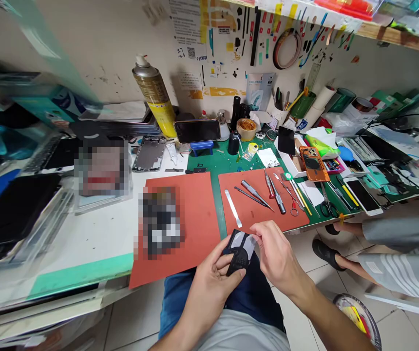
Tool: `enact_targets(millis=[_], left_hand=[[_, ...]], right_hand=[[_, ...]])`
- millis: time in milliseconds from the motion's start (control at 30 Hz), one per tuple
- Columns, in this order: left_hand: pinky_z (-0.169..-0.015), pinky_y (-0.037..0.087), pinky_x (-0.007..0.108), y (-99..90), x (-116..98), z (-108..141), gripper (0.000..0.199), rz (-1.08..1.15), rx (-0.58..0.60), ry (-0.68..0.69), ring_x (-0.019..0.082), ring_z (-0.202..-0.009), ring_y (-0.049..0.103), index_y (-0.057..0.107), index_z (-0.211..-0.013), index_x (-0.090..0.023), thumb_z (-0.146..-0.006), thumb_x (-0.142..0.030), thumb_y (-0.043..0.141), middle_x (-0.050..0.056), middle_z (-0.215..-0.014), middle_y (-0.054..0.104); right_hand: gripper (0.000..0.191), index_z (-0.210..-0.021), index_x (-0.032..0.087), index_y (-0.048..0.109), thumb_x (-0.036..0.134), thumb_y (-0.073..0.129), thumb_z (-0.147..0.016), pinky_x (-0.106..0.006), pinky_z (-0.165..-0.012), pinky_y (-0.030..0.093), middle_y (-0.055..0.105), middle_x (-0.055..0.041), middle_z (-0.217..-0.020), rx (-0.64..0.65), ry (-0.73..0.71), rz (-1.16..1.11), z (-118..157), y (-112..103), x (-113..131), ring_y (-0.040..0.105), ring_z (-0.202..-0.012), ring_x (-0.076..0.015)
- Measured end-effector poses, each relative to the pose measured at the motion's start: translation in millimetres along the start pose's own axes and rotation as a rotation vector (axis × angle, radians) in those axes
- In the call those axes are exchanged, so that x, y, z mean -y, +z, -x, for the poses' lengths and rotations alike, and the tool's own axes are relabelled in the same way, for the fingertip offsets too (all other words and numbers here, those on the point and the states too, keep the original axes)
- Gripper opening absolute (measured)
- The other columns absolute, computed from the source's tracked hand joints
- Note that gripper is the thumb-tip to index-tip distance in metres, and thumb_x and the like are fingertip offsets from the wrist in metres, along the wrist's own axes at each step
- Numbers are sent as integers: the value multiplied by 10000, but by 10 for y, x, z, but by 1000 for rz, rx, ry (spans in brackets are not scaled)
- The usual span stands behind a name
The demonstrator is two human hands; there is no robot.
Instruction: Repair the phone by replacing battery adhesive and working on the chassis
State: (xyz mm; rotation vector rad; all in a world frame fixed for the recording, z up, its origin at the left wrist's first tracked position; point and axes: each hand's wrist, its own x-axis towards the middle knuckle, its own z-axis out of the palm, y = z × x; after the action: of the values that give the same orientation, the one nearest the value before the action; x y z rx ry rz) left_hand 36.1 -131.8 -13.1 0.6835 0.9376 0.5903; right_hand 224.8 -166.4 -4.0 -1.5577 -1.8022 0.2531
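- Location: the flat black part [236,264] is held above the lap [178,300], just off the bench's near edge, its face with pale patches [248,247] turned up and tilted
- Left grip: the left hand [209,287] grasps the part by its edges, thumb along the near side, fingers at the far side and beneath
- Right grip: the right hand [277,253] has its thumb and forefinger brought together at the part's upper right corner, by a pale patch; whether they pinch a film edge or merely touch it cannot be told
- Step in hand, as judged: fine fingertip work on the patch edge
- Recommended: left hold firm at the rim, without bending or squeezing the part's middle
- Recommended: any lifting done slowly, at a low angle, with even pull, since a thin layer may tear or leave residue
- Risk: a slip here would drop the part to lap or floor; working over the right red mat [246,217] would be safer
- Aids within reach: the white flat tool [233,208] and dark tweezers [254,199], both lying unused on that mat
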Motion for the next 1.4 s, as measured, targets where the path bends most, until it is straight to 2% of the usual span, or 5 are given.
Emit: enact_targets(millis=[267, 600, 900, 1133, 1400], left_hand=[[-903, 618, 293, -60, 35, -9, 912, -10, 8, -19, 227, -1007, 791, 607, -1528, -214, -717, -353, 1000, 90, -1151, 837], [-946, 613, 328, -31, -85, 37, 864, -35, 0, -56, 263, -1046, 791, 664, -1458, -190, -689, -373, 1013, 100, -1153, 840], [-901, 642, 332, -146, 63, 14, 787, -47, -20, -20, 255, -1006, 803, 698, -1420, -208, -714, -354, 1013, 109, -1157, 845], [-898, 660, 348, -209, 121, -3, 768, -19, 9, -34, 280, -1028, 815, 708, -1406, -212, -716, -343, 1018, 123, -1175, 844], [-899, 667, 364, -145, -4, 37, 758, -27, 0, -57, 297, -1015, 823, 745, -1364, -208, -678, -359, 1031, 118, -1130, 857]], right_hand=[[567, -1411, 223, 505, -79, 391, -945, -398, -887, 620, 612, -108, -1138, -28, -11, -2, 51, 66, -69, 657, -1011, -242], [539, -1354, 230, 530, -89, 402, -940, -376, -866, 602, 592, -88, -1083, -109, 0, 8, 25, 31, -53, 664, -983, -232], [502, -1309, 213, 550, -112, 406, -953, -345, -854, 590, 580, -95, -1083, -174, -19, 78, 1, -6, -71, 633, -980, -219], [426, -1279, 216, 563, -77, 424, -1002, -345, -843, 589, 589, -103, -1090, -227, -32, 112, -69, -112, -132, 639, -994, -215], [309, -1182, 244, 597, -4, 465, -1053, -365, -837, 583, 618, -77, -1019, -345, -24, 237, -177, -302, -236, 669, -956, -219]])
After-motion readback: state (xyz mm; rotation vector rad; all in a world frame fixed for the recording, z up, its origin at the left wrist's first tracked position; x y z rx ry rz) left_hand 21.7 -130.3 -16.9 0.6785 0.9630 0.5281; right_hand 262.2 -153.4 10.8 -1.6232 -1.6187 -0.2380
